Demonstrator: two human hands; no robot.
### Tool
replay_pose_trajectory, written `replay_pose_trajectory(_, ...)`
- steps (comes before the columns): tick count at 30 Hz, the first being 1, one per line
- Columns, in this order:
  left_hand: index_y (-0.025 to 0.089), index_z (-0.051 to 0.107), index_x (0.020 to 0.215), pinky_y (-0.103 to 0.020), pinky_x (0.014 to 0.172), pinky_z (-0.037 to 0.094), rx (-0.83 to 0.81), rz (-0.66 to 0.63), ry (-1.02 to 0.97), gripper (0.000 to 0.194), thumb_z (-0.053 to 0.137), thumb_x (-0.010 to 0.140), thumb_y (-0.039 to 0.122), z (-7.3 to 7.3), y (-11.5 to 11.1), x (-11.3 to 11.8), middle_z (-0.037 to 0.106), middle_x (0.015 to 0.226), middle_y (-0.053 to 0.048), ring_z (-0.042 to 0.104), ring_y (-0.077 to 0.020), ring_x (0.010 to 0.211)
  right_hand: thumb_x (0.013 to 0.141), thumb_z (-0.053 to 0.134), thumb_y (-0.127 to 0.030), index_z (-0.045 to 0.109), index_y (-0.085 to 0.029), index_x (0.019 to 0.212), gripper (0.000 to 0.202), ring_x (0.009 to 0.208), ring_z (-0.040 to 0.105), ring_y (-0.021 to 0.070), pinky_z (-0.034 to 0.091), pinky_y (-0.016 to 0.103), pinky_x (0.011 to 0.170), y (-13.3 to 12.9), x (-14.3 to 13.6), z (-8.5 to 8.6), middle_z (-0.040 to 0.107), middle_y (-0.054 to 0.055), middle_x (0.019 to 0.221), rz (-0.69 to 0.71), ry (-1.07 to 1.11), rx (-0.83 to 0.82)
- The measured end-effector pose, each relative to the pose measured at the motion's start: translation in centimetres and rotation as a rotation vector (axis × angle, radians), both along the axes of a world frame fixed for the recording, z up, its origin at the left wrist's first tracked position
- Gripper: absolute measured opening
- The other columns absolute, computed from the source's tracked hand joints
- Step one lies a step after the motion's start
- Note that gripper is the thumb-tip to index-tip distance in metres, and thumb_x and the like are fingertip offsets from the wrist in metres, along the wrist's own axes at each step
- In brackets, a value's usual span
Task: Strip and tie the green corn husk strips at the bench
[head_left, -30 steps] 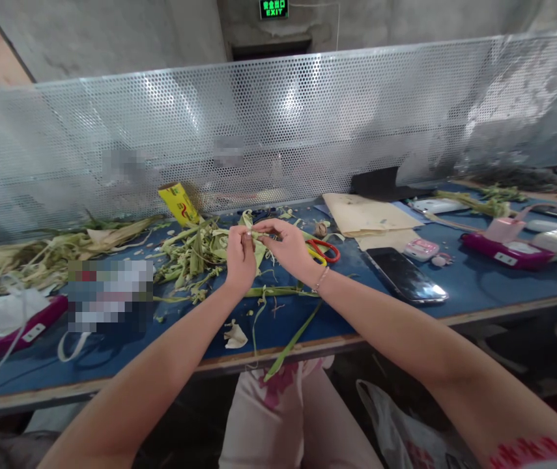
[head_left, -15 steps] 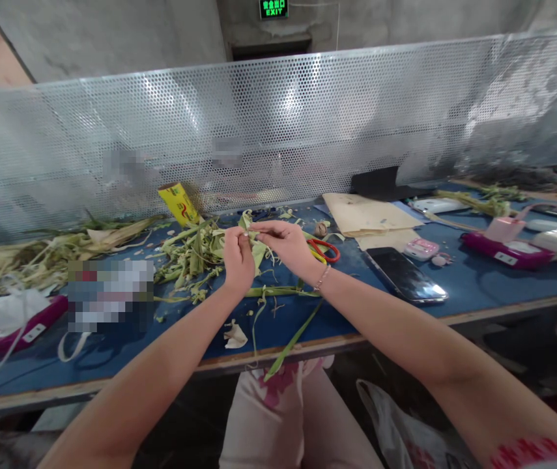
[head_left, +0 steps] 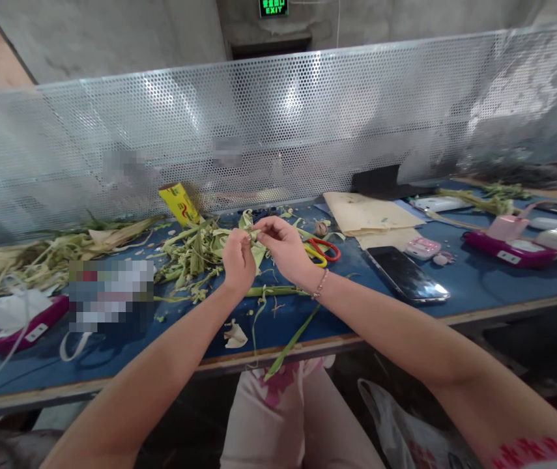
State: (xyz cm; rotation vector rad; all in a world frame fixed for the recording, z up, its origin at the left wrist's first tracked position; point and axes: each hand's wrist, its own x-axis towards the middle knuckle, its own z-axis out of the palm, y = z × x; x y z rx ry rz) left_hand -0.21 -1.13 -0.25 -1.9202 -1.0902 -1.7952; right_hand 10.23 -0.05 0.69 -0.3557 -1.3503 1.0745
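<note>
My left hand [head_left: 239,262] and my right hand [head_left: 286,253] meet above the blue table, fingertips pinched together on a small pale-green piece of corn husk [head_left: 253,233]. The fingers cover most of that piece. A wider husk leaf hangs just below and behind them. To the left of my hands lies a heap of knotted green husk pieces [head_left: 194,251]. Scissors with red and yellow handles [head_left: 333,250] lie beside my right hand, their blades hidden. Nearer to me, a long green husk strip [head_left: 292,345] droops over the table edge.
Long dried husks [head_left: 53,257] spread at the far left, near a purple power strip [head_left: 27,326]. A yellow box [head_left: 180,203] leans at the perforated metal screen [head_left: 288,124]. Rightward lie brown paper [head_left: 373,216], a phone [head_left: 408,273] and another purple power strip [head_left: 510,251].
My right hand has shifted slightly, its wrist lower and its fingers more bent, uncovering more of the scissors' yellow handle. Both hands stay pinched at the husk piece.
</note>
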Motion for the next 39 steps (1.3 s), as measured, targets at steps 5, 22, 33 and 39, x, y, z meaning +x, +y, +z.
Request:
replay_pose_trajectory(5, 0.019, 0.039, 0.066, -0.027, 0.055, 0.033, -0.004, 0.004, 0.001, 0.036, 0.026, 0.085, 0.047, 0.0, 0.1, -0.2, 0.04, 0.06, 0.001, 0.039, -0.011, 0.055, 0.061, 0.06, -0.021, 0.052, -0.02, 0.07, 0.012, 0.064, 0.048, 0.0072, 0.042, 0.023, 0.066, 0.1, -0.3, 0.0, 0.053, -0.004, 0.068, 0.09, 0.092, -0.085)
replay_pose_trajectory(22, 0.019, 0.042, 0.069, -0.028, 0.059, 0.038, 0.008, -0.028, 0.032, 0.034, 0.026, 0.086, 0.043, -0.2, 0.4, -0.3, 0.046, 0.064, -0.001, 0.044, -0.0123, 0.06, 0.054, 0.065, -0.015, 0.047, -0.02, 0.066, 0.022, 0.063, 0.049, 0.0059, 0.043, 0.021, 0.065, -0.4, 0.1, 0.4, 0.051, -0.006, 0.068, 0.24, 0.188, -0.185)
replay_pose_trajectory(33, 0.019, 0.043, 0.072, -0.027, 0.058, 0.037, -0.034, 0.007, -0.053, 0.032, 0.028, 0.085, 0.043, -0.3, 0.3, -0.1, 0.045, 0.065, 0.0, 0.042, -0.0107, 0.058, 0.056, 0.066, -0.013, 0.062, -0.02, 0.075, 0.021, 0.075, 0.058, 0.0087, 0.048, 0.024, 0.074, 0.4, 0.6, 0.4, 0.064, -0.001, 0.08, 0.349, 0.139, -0.247)
replay_pose_trajectory(39, 0.019, 0.042, 0.074, -0.027, 0.057, 0.037, -0.043, 0.018, -0.072, 0.031, 0.027, 0.086, 0.043, -0.2, 0.4, -0.2, 0.044, 0.065, 0.0, 0.042, -0.0105, 0.057, 0.055, 0.069, -0.019, 0.065, -0.02, 0.073, 0.018, 0.076, 0.06, 0.0095, 0.049, 0.026, 0.077, 0.5, 0.7, 0.4, 0.067, -0.001, 0.079, 0.299, 0.14, -0.22)
